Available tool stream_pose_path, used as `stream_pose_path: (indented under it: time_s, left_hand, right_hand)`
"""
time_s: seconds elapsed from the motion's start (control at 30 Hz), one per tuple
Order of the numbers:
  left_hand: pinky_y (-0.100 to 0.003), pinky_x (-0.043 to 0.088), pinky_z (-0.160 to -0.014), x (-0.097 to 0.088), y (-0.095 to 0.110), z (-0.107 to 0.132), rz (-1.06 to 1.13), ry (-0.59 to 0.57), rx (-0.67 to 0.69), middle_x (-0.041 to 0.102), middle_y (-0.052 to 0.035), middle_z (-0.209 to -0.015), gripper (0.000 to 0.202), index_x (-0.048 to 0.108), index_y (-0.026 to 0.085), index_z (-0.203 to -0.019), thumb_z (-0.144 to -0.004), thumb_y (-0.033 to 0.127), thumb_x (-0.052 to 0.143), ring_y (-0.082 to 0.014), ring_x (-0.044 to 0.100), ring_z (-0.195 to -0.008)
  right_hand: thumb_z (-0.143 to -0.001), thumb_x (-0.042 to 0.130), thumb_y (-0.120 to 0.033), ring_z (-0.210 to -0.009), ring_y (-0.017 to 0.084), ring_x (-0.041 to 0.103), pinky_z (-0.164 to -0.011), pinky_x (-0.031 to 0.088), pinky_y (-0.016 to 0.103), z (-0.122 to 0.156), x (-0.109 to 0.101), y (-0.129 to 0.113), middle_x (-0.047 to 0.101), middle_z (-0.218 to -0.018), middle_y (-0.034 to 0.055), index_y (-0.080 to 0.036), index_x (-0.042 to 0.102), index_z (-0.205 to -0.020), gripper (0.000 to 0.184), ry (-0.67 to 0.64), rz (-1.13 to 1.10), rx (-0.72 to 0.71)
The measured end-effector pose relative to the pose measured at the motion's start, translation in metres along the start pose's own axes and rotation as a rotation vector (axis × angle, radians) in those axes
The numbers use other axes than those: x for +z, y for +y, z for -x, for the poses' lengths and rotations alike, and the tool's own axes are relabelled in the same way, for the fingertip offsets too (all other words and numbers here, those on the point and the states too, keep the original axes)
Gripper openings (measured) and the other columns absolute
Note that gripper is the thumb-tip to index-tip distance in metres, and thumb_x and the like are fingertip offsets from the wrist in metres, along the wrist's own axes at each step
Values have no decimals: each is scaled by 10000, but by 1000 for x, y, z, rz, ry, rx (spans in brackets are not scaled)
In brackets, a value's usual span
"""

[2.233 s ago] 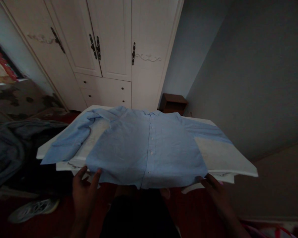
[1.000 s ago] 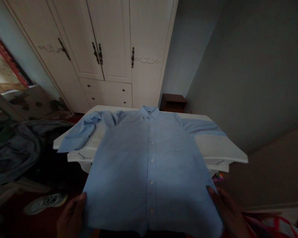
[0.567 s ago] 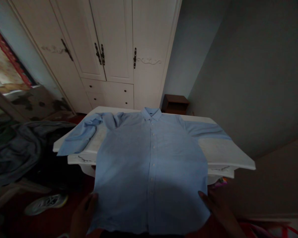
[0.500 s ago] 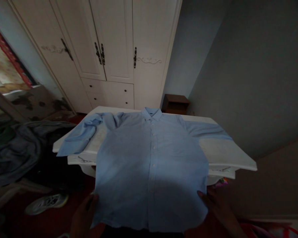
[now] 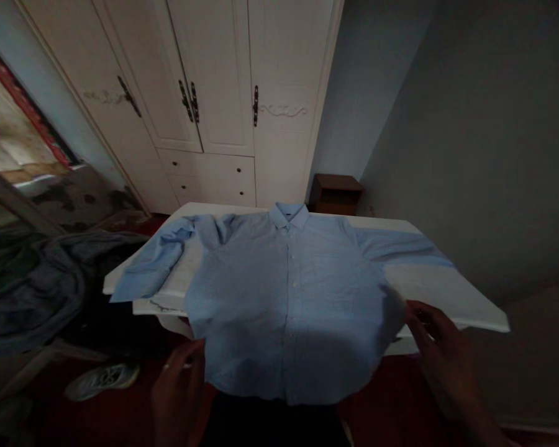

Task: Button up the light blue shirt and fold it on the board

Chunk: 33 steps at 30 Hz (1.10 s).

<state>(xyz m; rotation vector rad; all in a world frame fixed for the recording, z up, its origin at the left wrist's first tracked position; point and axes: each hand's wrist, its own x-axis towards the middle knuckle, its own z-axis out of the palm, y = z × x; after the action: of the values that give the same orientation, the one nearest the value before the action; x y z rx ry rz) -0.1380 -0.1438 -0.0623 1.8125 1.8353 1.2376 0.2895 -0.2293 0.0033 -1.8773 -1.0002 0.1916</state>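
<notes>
A light blue button-up shirt [image 5: 261, 285] lies front side up across a white table [image 5: 428, 288], its collar at the far edge and its lower part hanging over the near edge. One sleeve stretches out flat to the right; the left sleeve is bent and droops past the table's front. My left hand [image 5: 181, 379], with a ring on one finger, pinches the shirt's left side edge low down. Higher up, on the opposite side edge, my right hand [image 5: 433, 329] grips the cloth between thumb and fingers.
A white wardrobe [image 5: 214, 74] with dark handles stands behind the table. Beside it is a small brown cabinet [image 5: 338, 189]. Dark clothes [image 5: 51, 285] are heaped at the left. A sneaker [image 5: 102, 380] rests on the red floor, and a grey wall rises at the right.
My right hand has moved up and outward along the shirt's side, pulling the cloth into a bulge. My left hand has risen slightly and shifted right. The shirt's hem sits higher.
</notes>
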Motion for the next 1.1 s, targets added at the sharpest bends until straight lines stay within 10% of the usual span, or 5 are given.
stream_pose_path:
  time_s: [0.2,0.47,0.8,1.1]
  left_hand:
    - [-260,526,-742,20,86,-50,273,-47,282,706,-21,-857,151,693,208,-875,-863,281,561,-157,664,-789]
    - [-282,529,-769,88,146,-162,469,-162,345,711,-36,-924,154,674,191,-929,-867,230,538,-156,661,-843]
    - [-424,376,-1080,204,164,-277,-157,-593,803,605,-68,-1313,509,596,207,-1225,-765,30,468,-229,486,-1280]
    - [-430,415,-917,226,158,-300,-324,-771,856,686,-103,-1069,384,639,198,-1163,-833,127,456,-266,607,-1040]
  right_hand:
    - [-888,575,-388,-823,179,654,-716,542,286,-31,22,-41,672,-960,46,-244,653,-973,184,-161,-19,-410]
    - [-923,533,-274,-782,152,620,-691,528,282,-81,64,-79,646,-945,53,-234,633,-1074,185,-482,-80,-712]
    - [-854,465,-101,-923,192,643,-801,526,356,-188,166,-93,685,-1026,71,-213,627,-1071,294,-478,-111,-766]
    - [-740,513,-25,-1146,263,558,-1000,358,462,-237,240,-110,654,-1157,104,-189,586,-1140,438,-684,308,-854]
